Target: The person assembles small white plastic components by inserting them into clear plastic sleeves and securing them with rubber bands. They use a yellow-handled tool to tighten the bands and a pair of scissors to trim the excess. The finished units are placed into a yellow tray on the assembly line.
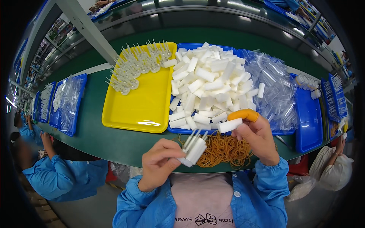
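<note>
My left hand [161, 159] grips a white pronged part [195, 148] between thumb and fingers; thin metal pins stick up from it and white foam sits against them. My right hand [260, 138], an orange finger cot on one finger, pinches a single white foam block [230, 125]. The block is apart from the pronged part, to its right. Below and between the hands lies a pile of tan rubber bands [228, 154]. Beyond them, many similar foam blocks [209, 81] heap over a blue tray. Several upright pronged parts [142, 62] stand in the far part of a yellow tray [138, 110].
Clear plastic sleeves [272, 85] fill a blue tray right of the foam. Another blue tray [310, 129] holds white parts at its far end. A metal post [89, 32] rises behind the yellow tray. Co-workers in blue [57, 176] and white [334, 169] sit on either side.
</note>
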The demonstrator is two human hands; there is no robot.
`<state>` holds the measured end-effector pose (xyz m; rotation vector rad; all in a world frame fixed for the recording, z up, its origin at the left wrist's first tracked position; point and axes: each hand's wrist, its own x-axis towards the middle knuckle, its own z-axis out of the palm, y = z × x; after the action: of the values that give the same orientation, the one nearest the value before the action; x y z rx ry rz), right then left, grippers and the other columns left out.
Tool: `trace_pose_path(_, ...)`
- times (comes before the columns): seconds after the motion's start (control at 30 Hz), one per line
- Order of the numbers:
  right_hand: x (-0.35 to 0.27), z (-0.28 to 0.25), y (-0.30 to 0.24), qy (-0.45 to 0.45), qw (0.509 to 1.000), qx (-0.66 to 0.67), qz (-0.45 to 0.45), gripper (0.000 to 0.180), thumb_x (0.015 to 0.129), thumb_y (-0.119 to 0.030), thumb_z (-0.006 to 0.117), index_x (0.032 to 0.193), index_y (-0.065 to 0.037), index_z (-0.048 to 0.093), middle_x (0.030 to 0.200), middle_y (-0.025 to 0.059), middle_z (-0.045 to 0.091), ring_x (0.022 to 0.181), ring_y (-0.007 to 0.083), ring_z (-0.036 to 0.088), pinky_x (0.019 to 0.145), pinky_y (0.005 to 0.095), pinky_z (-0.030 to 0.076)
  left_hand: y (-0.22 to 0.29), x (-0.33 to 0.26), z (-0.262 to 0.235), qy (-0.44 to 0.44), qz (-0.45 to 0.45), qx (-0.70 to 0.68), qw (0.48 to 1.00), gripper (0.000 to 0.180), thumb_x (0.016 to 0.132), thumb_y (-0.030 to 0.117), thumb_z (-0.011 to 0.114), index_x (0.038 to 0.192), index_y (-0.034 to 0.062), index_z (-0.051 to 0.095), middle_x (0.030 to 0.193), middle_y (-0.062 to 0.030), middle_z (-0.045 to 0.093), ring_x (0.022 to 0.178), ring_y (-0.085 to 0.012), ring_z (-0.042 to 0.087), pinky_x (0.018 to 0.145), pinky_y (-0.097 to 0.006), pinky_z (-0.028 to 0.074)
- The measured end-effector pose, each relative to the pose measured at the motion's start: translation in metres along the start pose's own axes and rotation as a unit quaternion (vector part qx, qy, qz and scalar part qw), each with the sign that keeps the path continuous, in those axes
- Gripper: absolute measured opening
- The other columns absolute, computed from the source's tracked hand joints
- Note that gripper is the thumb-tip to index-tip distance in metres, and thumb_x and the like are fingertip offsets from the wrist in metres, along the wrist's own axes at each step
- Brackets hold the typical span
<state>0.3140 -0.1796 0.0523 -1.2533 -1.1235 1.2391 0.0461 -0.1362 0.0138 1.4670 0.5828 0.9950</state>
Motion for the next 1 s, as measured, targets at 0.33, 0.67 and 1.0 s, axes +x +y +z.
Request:
trace_pose_path(0.33,0.009,-0.005,0.009,-0.048,0.99,-0.112,-0.074,0.022,0.091,-0.021,0.057,0.089,0.0,0.062,0.083,0.0049,0.056,0.077,0.013,0.052,0.07,0.0272,0.041,0.012,0.009,0.01,-0.119,0.053,0.076,0.988,0.024,0.075,-0.005,0.067,0.095,0.0051,0.071,0.094,-0.008,0.062,0.081,-0.0182,0.057,0.069,-0.027,0.046)
trace_pose_path(0.67,0.014,-0.003,0.006,-0.171,0.984,-0.052,-0.017,0.019,0.085,-0.018,0.061,0.086,0.001,0.059,0.086,0.0042,0.053,0.079,0.0111,0.05,0.07,0.0249,0.039,0.019,0.019,0.01,-0.205,0.127,0.149,0.959,0.029,0.067,-0.004,0.065,0.093,0.0069,0.072,0.094,-0.0076,0.063,0.085,-0.0219,0.06,0.072,-0.03,0.047)
trace_pose_path(1.0,-0.001,0.0,-0.003,-0.046,0.991,0.121,0.024,0.016,0.087,-0.009,0.061,0.099,0.002,0.061,0.089,0.0057,0.061,0.076,0.0099,0.059,0.068,0.0211,0.047,0.011,0.019,0.02,-0.119,0.175,0.173,0.962,0.032,0.061,-0.006,0.067,0.09,0.0073,0.072,0.09,-0.0062,0.064,0.083,-0.0218,0.06,0.068,-0.032,0.048)
